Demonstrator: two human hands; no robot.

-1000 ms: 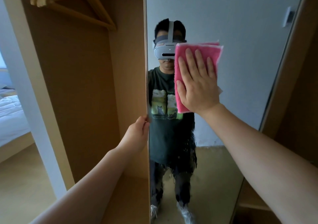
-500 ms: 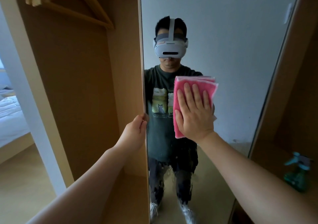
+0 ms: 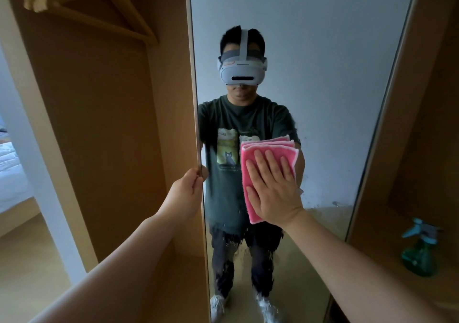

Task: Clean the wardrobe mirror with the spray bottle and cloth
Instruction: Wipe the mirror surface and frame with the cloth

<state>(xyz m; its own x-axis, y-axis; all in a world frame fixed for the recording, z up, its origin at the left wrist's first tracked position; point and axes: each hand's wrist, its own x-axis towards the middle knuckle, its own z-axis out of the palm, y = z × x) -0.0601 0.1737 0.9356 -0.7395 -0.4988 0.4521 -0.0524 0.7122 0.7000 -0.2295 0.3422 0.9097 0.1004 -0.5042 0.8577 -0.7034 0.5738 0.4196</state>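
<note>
A tall mirror [image 3: 323, 74] on the open wardrobe door fills the middle of the view. My right hand [image 3: 273, 188] lies flat, fingers spread, pressing a folded pink cloth [image 3: 250, 156] against the glass at about waist height of the reflection. My left hand [image 3: 186, 193] grips the door's left edge [image 3: 196, 99], fingers curled round it. Water droplets and streaks show on the lower glass below the cloth. A teal spray bottle [image 3: 419, 250] stands on a shelf at the lower right, apart from both hands.
The wardrobe's wooden interior [image 3: 99, 124] opens on the left, with a wooden hanger [image 3: 99, 12] at the top. A wooden shelf compartment [image 3: 422, 148] is on the right. A bed with white bedding [image 3: 10, 168] lies far left. A person's reflection shows in the mirror.
My right hand has slid the pink cloth down the mirror from head height to waist height of the reflection. The view tilted down, bringing the spray bottle in. My left hand stayed on the door edge.
</note>
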